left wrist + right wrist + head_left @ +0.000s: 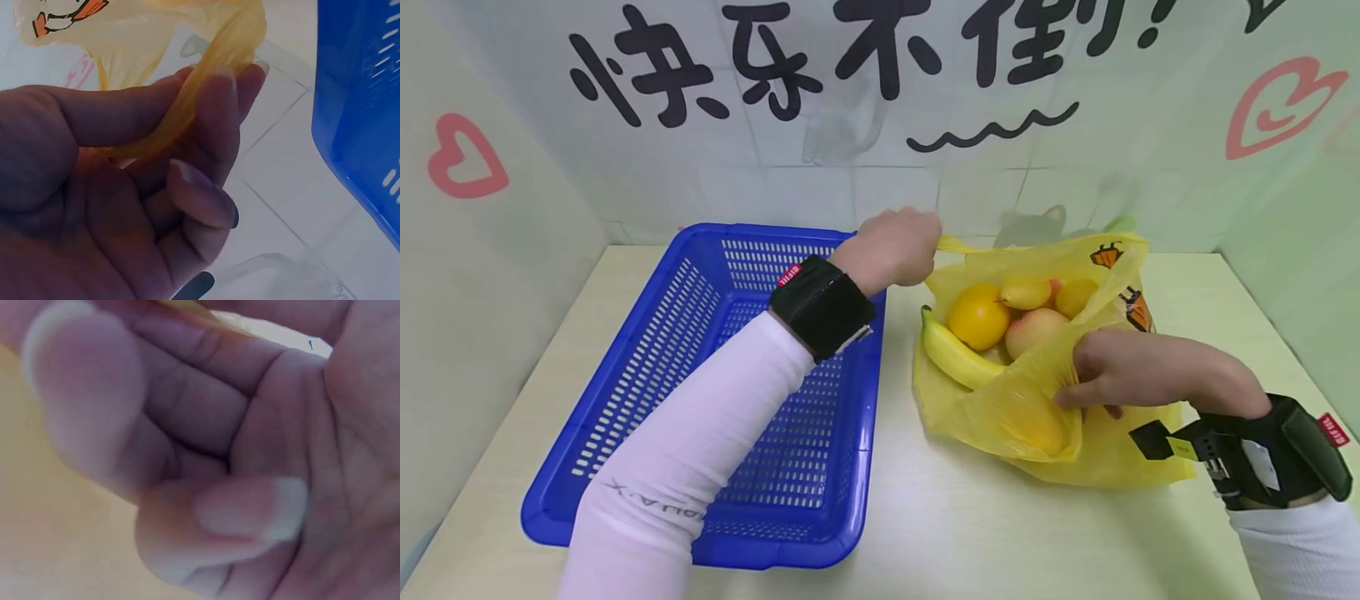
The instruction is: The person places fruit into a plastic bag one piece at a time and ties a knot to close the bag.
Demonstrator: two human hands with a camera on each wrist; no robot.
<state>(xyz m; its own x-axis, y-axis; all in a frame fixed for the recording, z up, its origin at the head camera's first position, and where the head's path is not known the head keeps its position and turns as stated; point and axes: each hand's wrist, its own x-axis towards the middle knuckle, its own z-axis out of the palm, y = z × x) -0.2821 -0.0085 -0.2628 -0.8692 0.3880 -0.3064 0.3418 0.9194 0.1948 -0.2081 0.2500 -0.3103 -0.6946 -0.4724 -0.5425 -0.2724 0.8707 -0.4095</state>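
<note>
A thin yellow plastic bag (1120, 454) with butterfly prints stands open on the table, holding fruit. My left hand (898, 248) grips one of its handles (187, 106) at the back left and pulls it taut. At the front right, my right hand (1138, 367) pinches the bag's rim, its other fingers curled in the right wrist view. Inside the bag show a banana (957, 354), an orange (979, 317), a peach (1033, 331), a lemon (1026, 292) and another yellow fruit (1077, 296). The bag's front fold covers whatever lies lower.
Left of the bag stands a blue slotted plastic basket (871, 408), with my left forearm reaching across it. A pale tabletop (940, 533) runs under both. Behind rises a white wall sheet (700, 183) with black lettering.
</note>
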